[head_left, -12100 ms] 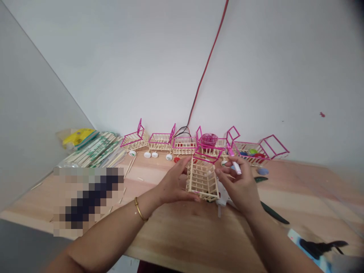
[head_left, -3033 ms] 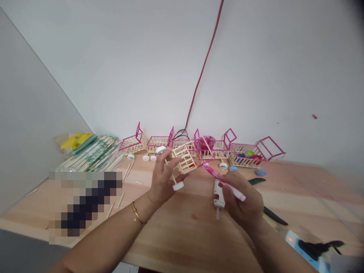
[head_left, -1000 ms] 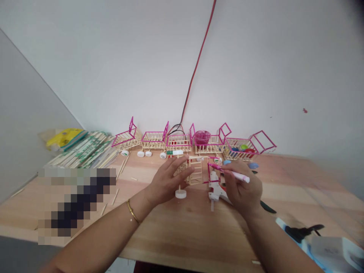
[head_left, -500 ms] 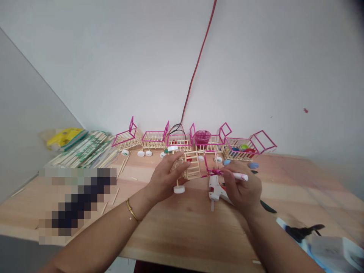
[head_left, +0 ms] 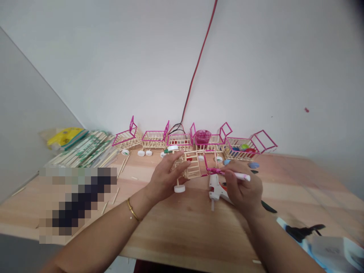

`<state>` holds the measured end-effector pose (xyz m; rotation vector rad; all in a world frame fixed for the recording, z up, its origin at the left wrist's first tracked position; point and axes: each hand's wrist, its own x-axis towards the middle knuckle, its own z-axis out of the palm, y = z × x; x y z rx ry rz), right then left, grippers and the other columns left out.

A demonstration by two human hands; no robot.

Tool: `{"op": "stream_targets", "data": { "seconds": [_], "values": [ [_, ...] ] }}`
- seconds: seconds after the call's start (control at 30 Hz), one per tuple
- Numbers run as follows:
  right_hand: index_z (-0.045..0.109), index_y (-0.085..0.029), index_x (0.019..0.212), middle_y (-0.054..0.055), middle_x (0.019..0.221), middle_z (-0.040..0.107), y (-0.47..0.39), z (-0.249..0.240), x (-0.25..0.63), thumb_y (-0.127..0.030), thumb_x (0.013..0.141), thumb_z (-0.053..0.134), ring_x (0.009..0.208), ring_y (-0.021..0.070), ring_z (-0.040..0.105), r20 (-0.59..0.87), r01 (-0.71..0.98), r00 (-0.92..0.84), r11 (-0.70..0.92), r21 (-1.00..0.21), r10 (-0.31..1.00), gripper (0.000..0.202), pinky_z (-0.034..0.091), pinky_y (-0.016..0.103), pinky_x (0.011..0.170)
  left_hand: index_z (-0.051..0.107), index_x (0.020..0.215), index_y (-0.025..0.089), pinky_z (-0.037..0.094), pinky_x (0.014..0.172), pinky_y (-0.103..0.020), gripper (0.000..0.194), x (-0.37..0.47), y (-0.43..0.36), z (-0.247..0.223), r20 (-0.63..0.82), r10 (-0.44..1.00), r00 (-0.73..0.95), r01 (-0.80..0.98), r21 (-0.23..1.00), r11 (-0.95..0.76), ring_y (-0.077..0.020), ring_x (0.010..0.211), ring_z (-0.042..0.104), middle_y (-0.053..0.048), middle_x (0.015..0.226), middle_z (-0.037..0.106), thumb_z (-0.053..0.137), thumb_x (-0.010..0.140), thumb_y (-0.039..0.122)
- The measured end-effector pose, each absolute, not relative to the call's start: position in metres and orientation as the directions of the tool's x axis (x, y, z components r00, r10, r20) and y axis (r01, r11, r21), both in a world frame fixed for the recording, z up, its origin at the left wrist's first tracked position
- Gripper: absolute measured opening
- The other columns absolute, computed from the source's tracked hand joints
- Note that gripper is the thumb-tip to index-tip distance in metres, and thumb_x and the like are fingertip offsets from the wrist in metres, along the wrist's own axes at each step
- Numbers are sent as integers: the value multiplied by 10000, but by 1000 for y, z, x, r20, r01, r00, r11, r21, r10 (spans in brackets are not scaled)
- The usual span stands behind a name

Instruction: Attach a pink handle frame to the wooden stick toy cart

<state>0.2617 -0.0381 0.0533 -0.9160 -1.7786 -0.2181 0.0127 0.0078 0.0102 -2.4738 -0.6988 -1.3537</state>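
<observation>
My left hand (head_left: 166, 175) is closed around the body of a small stick-built cart (head_left: 193, 167) with white bottle-cap wheels. The cart is lifted above the table, its handle frame pointing right and partly coloured magenta. In my right hand (head_left: 243, 185) is a paintbrush (head_left: 241, 176) with a white handle; its magenta bristles touch the lower bar of that frame. Behind stands a row of similar carts, one of them a cart (head_left: 155, 140) with a magenta rim. A clear cup of magenta paint (head_left: 203, 138) stands among them.
Beneath my right hand lies a white glue gun (head_left: 216, 187). Bundles of wooden sticks (head_left: 88, 149) and a yellow packet (head_left: 66, 137) are at the left, with loose sticks nearby. Black-handled tool (head_left: 304, 232) and a pale box (head_left: 332, 248) sit at the right front. A cable (head_left: 199, 60) hangs down the wall.
The brush has shifted slightly right along the frame's lower bar, my right hand moving with it. My left hand and the cart are almost unmoved.
</observation>
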Motion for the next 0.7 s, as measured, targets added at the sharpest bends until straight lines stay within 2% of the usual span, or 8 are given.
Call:
{"op": "stream_targets", "data": {
  "seconds": [0.2,0.43,0.57,0.7],
  "values": [
    [596,-214,791,-14,659,589,-39,57,261,-156,950,533,604,140,560,854,665,-165,695,-273,493,181,433,262,582,520,1339,198,563,974,-473,445,13,7,13,834,320,449,522,46,-852,-301,1271,560,-211,1405,502,655,916,223],
    [632,-219,850,6,733,651,-37,51,263,-163,948,560,681,157,615,861,651,-134,699,-296,490,134,471,271,638,502,1358,214,572,955,-476,482,13,7,13,835,329,442,526,56,-849,-300,1247,579,-205,1394,513,678,910,245],
    [625,-219,818,0,698,631,-38,52,263,-167,950,557,642,153,601,864,654,-131,697,-293,486,157,459,270,604,487,1386,242,573,948,-483,495,13,7,12,830,334,447,521,62,-851,-301,1255,575,-197,1412,508,660,923,266],
    [640,-213,841,7,722,654,-39,50,264,-167,949,556,658,155,623,867,650,-109,694,-308,487,145,476,273,615,512,1366,213,567,970,-470,488,13,6,11,828,317,463,482,64,-874,-300,1266,565,-202,1405,506,671,906,237]
  ]
}}
